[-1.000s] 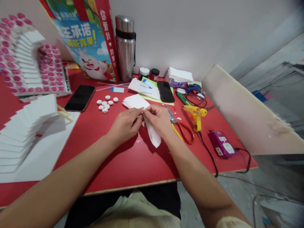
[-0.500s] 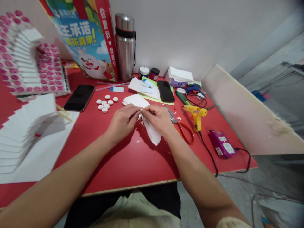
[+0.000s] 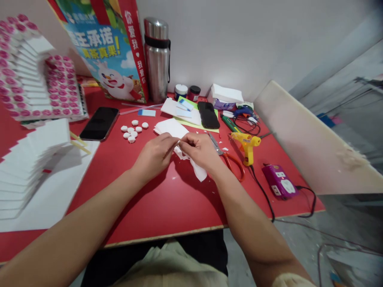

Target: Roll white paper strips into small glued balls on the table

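My left hand (image 3: 157,153) and my right hand (image 3: 199,149) meet over the table, fingertips pinched together on a small folded bit of white paper strip (image 3: 178,143). A curled tail of white paper (image 3: 199,171) drops below my right hand; whether it is one piece with the pinched bit I cannot tell. Behind the fingers lies a stack of white paper sheets (image 3: 170,126). Several small white folded paper pieces (image 3: 131,134) are grouped to the left of my left hand. Orange-handled scissors (image 3: 235,163) rest just right of my right hand, partly hidden by it.
A yellow glue gun (image 3: 247,145) stands at right, its cord running beside a purple power socket box (image 3: 280,182). Two phones (image 3: 100,123), a steel flask (image 3: 157,59), a printed bag (image 3: 104,52) and stepped white card models (image 3: 32,159) occupy the back and left.
The white paper tail below my right hand has curled and swung slightly right. More loose paper shows under the fingers. Both hands stay almost where they were, still pinching.
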{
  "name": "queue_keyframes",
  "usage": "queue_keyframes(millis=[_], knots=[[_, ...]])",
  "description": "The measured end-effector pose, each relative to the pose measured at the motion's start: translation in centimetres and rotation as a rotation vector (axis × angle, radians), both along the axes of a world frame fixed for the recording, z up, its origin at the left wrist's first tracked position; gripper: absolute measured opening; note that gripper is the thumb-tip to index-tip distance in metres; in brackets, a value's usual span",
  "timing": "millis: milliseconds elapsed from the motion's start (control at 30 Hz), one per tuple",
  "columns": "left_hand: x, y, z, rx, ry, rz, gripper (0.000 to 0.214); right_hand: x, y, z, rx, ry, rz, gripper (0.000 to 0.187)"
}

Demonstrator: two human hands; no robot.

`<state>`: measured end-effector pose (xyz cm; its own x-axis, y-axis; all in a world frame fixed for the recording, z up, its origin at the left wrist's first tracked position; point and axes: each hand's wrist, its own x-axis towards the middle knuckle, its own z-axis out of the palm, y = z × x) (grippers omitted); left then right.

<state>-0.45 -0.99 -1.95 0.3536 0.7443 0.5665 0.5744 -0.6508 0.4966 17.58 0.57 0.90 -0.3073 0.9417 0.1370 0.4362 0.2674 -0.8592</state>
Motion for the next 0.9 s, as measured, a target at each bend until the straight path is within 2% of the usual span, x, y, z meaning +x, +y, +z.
queue_keyframes(millis=[167,300,367,500,600,700,900], knots=[[-0.09,0.05,0.04,-0.016,-0.035,0.018,0.026,0.04,-0.02,0.16,-0.030,0.021,0.047,0.022],[0.06,-0.01,0.30,-0.041,-0.059,0.033,0.025,-0.29,-0.31,0.04,-0.100,0.096,-0.004,0.021],[0.12,-0.05,0.47,-0.045,-0.067,0.049,0.025,-0.41,-0.32,0.04,-0.243,0.249,-0.030,0.022],[0.08,-0.03,0.66,-0.055,-0.105,0.077,0.025,-0.45,0.10,0.20,-0.683,0.623,0.009,0.025],[-0.03,0.04,0.67,-0.054,-0.115,0.057,0.024,-0.48,0.42,0.21,-0.866,0.724,0.083,0.020],[-0.09,0.04,0.76,-0.064,-0.132,0.047,0.024,-0.51,0.50,0.07,-0.895,0.738,0.089,0.018],[-0.17,0.15,0.84,-0.108,-0.164,0.036,0.024,-0.28,0.40,-0.24,-0.845,0.755,0.061,0.012]])
